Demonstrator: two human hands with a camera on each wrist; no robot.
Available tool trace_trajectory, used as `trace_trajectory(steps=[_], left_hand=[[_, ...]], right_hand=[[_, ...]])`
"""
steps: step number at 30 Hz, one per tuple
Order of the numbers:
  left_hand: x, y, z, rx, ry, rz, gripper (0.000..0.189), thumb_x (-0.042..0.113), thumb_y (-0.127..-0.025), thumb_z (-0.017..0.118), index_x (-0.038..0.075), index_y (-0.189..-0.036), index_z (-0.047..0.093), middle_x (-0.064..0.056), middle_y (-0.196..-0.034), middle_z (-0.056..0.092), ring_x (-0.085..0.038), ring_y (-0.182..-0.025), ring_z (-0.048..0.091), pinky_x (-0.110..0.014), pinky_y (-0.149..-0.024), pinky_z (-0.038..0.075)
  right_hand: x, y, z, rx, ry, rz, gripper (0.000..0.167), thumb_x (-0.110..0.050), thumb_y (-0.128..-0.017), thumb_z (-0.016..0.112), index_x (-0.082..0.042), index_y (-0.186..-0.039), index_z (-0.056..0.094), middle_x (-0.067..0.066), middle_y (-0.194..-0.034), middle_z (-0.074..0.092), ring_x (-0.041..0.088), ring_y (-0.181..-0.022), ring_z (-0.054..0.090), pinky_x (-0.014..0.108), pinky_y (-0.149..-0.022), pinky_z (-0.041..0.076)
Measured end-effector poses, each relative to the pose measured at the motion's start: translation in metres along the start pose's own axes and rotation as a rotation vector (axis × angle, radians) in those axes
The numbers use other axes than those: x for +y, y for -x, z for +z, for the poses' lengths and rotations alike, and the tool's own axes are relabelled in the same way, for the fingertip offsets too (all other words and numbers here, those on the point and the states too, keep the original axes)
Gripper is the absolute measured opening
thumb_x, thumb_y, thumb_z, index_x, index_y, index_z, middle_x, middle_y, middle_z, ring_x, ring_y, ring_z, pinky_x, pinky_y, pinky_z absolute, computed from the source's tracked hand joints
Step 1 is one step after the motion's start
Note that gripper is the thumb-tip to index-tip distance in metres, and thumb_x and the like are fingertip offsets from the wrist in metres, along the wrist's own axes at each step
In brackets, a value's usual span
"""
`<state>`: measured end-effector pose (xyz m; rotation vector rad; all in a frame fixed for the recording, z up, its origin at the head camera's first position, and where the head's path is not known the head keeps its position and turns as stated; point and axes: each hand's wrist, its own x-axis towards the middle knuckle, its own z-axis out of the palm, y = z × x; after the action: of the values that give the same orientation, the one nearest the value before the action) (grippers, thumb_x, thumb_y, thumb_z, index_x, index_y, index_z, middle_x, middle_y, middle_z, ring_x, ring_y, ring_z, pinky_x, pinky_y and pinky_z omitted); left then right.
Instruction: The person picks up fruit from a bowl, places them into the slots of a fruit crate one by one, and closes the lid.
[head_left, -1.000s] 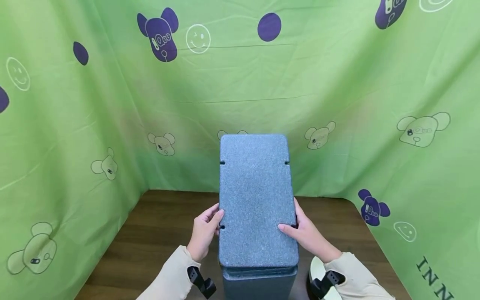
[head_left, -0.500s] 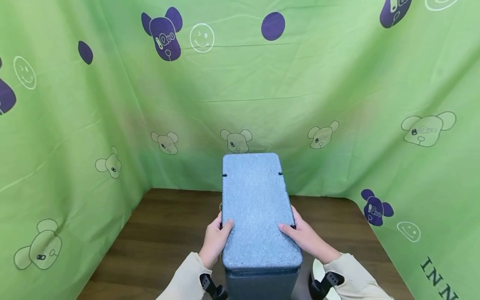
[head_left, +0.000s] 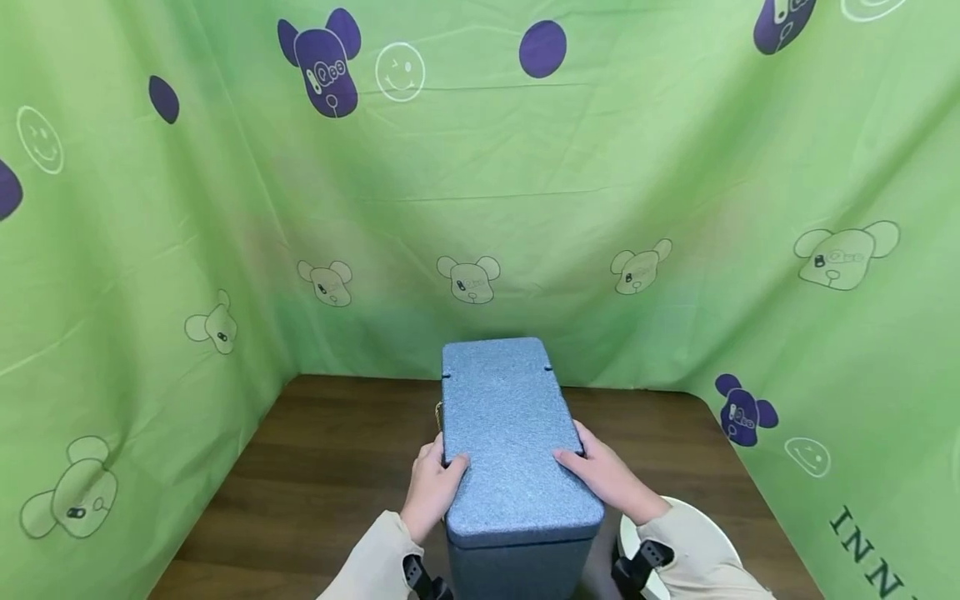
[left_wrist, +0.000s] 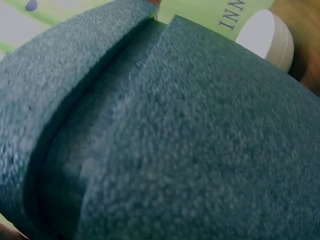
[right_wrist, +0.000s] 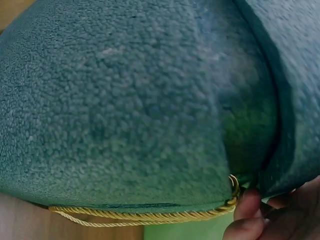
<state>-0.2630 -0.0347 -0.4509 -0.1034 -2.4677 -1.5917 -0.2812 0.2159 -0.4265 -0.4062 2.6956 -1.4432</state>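
Observation:
A blue-grey foam lid with small side notches lies over a matching foam box. My left hand grips the lid's left edge, thumb on top. On the opposite edge my right hand holds it the same way. The left wrist view shows a recessed gap between the lid and the box. A gold cord runs along the box in the right wrist view, close to the right hand's fingertips. Most fingers are hidden beneath the lid in the head view.
A white round container stands right of the box, partly behind the right sleeve. The brown wooden table extends around the box. Green printed cloth hangs at the back and both sides.
The lid's far end has come down, and its near edge now sits closer on the box. My left hand has shifted rightward and nearer; more of the white container shows.

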Motion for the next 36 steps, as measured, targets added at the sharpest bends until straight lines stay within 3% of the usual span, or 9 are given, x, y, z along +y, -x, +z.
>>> trace_trajectory(steps=[3,7,10,12,14,18,21,26,36], left_hand=[[-0.002,-0.001,-0.003,-0.017,-0.008,0.028,0.057,0.017,-0.088,0.059,-0.008,-0.137,0.045,-0.026,-0.116,0.055,-0.039,-0.109,0.052,-0.050,-0.090,0.043],[-0.002,-0.004,-0.009,-0.064,-0.049,0.027,0.055,0.020,-0.089,0.058,-0.005,-0.137,0.047,-0.025,-0.118,0.055,-0.038,-0.109,0.052,-0.051,-0.089,0.043],[0.001,-0.007,-0.018,-0.127,-0.170,0.013,0.062,0.025,-0.090,0.056,-0.005,-0.142,0.040,-0.027,-0.127,0.050,-0.041,-0.115,0.050,-0.055,-0.091,0.042],[0.005,-0.010,-0.023,-0.156,-0.296,0.053,0.067,0.029,-0.090,0.055,-0.005,-0.144,0.035,-0.029,-0.133,0.046,-0.045,-0.119,0.047,-0.057,-0.092,0.041],[0.011,-0.012,-0.027,-0.184,-0.421,0.149,0.070,0.031,-0.089,0.056,-0.006,-0.145,0.034,-0.030,-0.137,0.043,-0.048,-0.123,0.044,-0.058,-0.094,0.040],[0.024,-0.013,-0.024,-0.275,-0.625,0.461,0.064,0.037,-0.091,0.055,0.001,-0.142,0.043,-0.028,-0.141,0.041,-0.048,-0.129,0.038,-0.058,-0.098,0.038],[0.029,-0.009,-0.015,-0.400,-0.727,0.610,0.062,0.046,-0.095,0.047,0.007,-0.144,0.044,-0.022,-0.145,0.041,-0.044,-0.134,0.033,-0.055,-0.102,0.035],[0.028,-0.001,-0.006,-0.516,-0.756,0.587,0.064,0.053,-0.097,0.038,0.013,-0.147,0.040,-0.014,-0.149,0.038,-0.036,-0.140,0.027,-0.053,-0.108,0.027],[0.026,0.005,-0.002,-0.444,-0.773,0.594,0.060,0.048,-0.094,0.043,0.016,-0.144,0.046,-0.008,-0.147,0.043,-0.031,-0.137,0.035,-0.050,-0.107,0.029]], right_hand=[[0.000,-0.002,0.002,0.032,0.045,-0.005,0.063,-0.020,-0.095,0.054,0.008,-0.145,0.029,0.031,-0.140,0.042,0.041,-0.129,0.041,0.053,-0.103,0.033],[-0.006,-0.002,0.002,0.069,0.231,0.011,0.061,-0.027,-0.094,0.056,0.008,-0.141,0.038,0.030,-0.128,0.050,0.039,-0.118,0.050,0.051,-0.095,0.040],[-0.015,-0.001,0.001,0.080,0.416,-0.026,0.066,-0.035,-0.093,0.058,0.007,-0.141,0.040,0.031,-0.129,0.047,0.043,-0.115,0.051,0.054,-0.089,0.044],[-0.020,0.000,0.001,0.087,0.508,-0.113,0.068,-0.037,-0.091,0.059,0.006,-0.141,0.042,0.033,-0.135,0.043,0.046,-0.119,0.048,0.057,-0.088,0.043],[-0.023,0.001,0.002,0.089,0.576,-0.242,0.067,-0.038,-0.090,0.062,0.004,-0.140,0.045,0.033,-0.139,0.040,0.048,-0.122,0.045,0.059,-0.090,0.042],[-0.023,0.006,0.008,-0.013,0.666,-0.505,0.060,-0.038,-0.093,0.058,0.002,-0.136,0.051,0.030,-0.141,0.041,0.047,-0.129,0.039,0.061,-0.096,0.036],[-0.022,0.008,0.012,-0.114,0.687,-0.555,0.058,-0.040,-0.096,0.053,0.000,-0.137,0.051,0.027,-0.145,0.038,0.045,-0.133,0.033,0.061,-0.101,0.031],[-0.022,0.009,0.016,-0.152,0.682,-0.498,0.054,-0.039,-0.097,0.051,-0.001,-0.136,0.053,0.024,-0.145,0.040,0.042,-0.135,0.034,0.061,-0.103,0.028],[-0.018,0.010,0.020,-0.095,0.686,-0.493,0.050,-0.039,-0.095,0.054,-0.006,-0.133,0.058,0.020,-0.142,0.046,0.039,-0.132,0.040,0.062,-0.101,0.029]])
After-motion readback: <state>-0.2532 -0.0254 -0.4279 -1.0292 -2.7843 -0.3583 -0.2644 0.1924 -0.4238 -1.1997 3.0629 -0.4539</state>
